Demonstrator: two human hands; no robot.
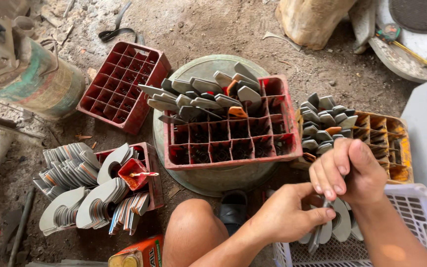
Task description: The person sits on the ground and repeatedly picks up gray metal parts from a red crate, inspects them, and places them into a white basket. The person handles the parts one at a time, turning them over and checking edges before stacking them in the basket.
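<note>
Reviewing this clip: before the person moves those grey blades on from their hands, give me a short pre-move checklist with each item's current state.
1. Blades gripped: the left hand and right hand both hold the bunch of grey blades. Ok.
2. Bunch clear of the white basket: it hangs above the basket's rim. Ok.
3. Free cells in the red crate: the front rows show empty. Ok.
4. Crate seated on the round basin: it overhangs the rim on the right; stability unclear. Cannot tell.
5. Yellow crate: right-hand cells look empty. Ok.
6. Fingers away from blade edges: hidden by the grip. Cannot tell.
</note>
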